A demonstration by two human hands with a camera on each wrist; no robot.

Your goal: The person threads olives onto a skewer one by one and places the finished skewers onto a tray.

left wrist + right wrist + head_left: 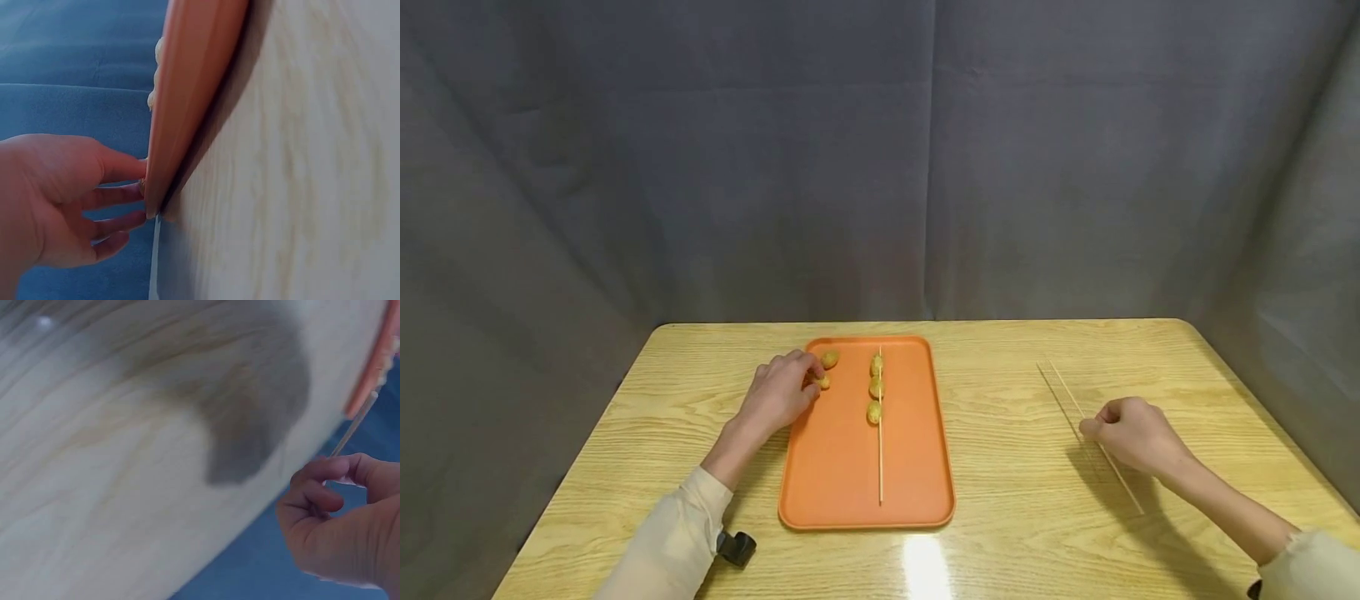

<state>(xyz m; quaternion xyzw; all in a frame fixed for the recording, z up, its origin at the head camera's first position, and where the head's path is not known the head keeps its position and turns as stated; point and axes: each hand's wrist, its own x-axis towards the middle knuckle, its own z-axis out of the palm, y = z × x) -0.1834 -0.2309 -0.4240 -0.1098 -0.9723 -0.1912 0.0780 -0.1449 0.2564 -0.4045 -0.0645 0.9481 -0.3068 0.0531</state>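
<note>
Around a small yellow piece (824,382) at the orange tray's (917,492) upper left, my left hand (778,392) has its thumb and index fingertips. In the left wrist view, the left hand (69,200) is at the tray's edge, a bit of the piece (142,186) showing between the fingertips. To the right of the tray, my right hand (1138,433) pinches a thin wooden skewer (1067,388) between thumb and curled fingers, tilted above the table. The right wrist view shows the right hand (344,519) gripping this skewer (356,430), part hidden by the fingers.
Another yellow piece (830,359) lies in the tray's upper left. A second skewer (881,467) lies lengthwise in the tray, with three yellow pieces (875,412) along its upper half. The wooden table (1007,500) surrounds the tray; a grey curtain (790,208) hangs behind.
</note>
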